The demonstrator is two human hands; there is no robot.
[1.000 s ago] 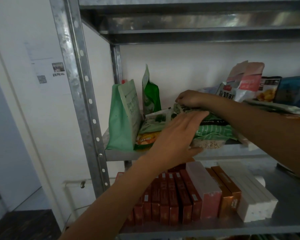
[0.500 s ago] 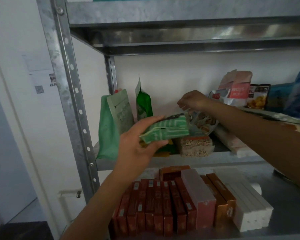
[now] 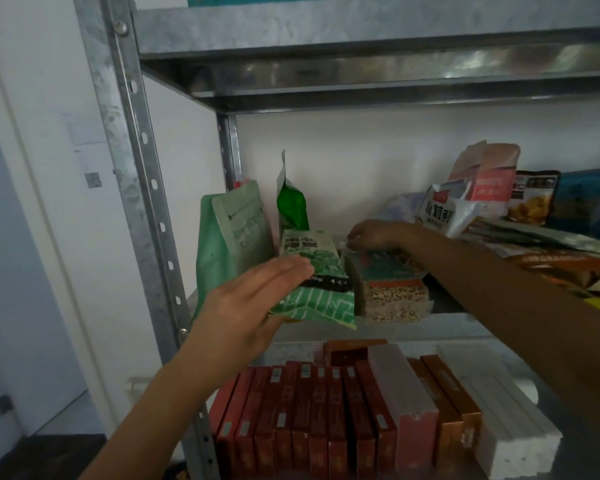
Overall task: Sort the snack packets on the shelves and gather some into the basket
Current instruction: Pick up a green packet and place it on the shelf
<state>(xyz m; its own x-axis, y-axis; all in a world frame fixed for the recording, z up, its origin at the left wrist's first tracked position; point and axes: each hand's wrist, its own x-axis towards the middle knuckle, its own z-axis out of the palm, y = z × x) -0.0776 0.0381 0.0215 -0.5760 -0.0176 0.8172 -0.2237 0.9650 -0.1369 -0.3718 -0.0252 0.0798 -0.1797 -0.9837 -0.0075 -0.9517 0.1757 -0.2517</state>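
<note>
- green packet: lower part mid-green, overprinted with white line-and-zigzag pattern; black band across middle; upper panel pale, printed in dark green
- mint pouch: pale green, lighter label
- upright bag: deep glossy green
- grain packet: speckled beige-brown; label apparently teal and red, blurred
- red boxes; pink box; orange boxes; white boxes
- rear pouch: pink
- shelf frame: mottled grey metal

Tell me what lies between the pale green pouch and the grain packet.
Head view: the green patterned packet, held by the left hand, lies between the pale green pouch and the grain packet; a dark green bag stands behind.
</note>
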